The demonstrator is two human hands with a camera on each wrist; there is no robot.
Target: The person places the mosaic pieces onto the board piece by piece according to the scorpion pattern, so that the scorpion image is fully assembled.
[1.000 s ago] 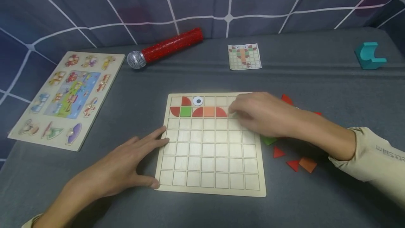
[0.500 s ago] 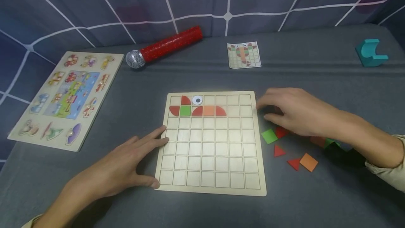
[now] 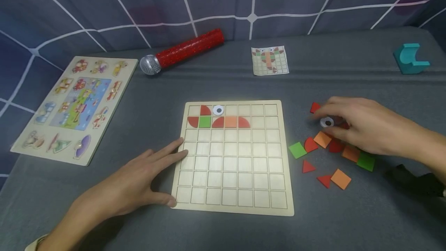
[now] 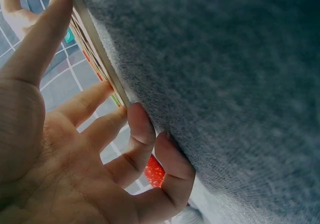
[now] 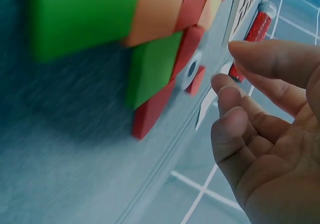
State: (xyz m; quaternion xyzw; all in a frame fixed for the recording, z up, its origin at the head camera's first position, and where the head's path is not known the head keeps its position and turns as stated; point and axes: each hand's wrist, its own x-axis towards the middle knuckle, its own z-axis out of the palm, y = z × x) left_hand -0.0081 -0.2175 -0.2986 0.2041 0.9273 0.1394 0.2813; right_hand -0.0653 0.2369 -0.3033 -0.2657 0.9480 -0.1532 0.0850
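A wooden grid board [image 3: 230, 163] lies in the middle of the head view, with red quarter-round tiles, a green tile [image 3: 204, 122], an orange tile [image 3: 230, 122] and an eye tile [image 3: 218, 110] in its top two rows. My left hand [image 3: 127, 185] rests along the board's left edge, fingertips and thumb touching it. Right of the board, my right hand [image 3: 371, 125] hovers over the loose tiles, thumb and fingers apart around another eye tile [image 3: 326, 122]. In the right wrist view nothing sits between its fingers. Its palm hides some tiles from the head view.
Loose green [image 3: 297, 150], orange [image 3: 340, 179] and red triangle tiles [image 3: 308, 166] lie right of the board. Behind it are a printed pattern card [image 3: 259, 68] and a red microphone [image 3: 189, 49]. A picture puzzle [image 3: 45, 136] lies left, a teal holder [image 3: 409, 65] far right.
My right hand has moved right, from the board's upper right part to the loose tiles, uncovering that part of the grid. The left hand stays at the board's edge.
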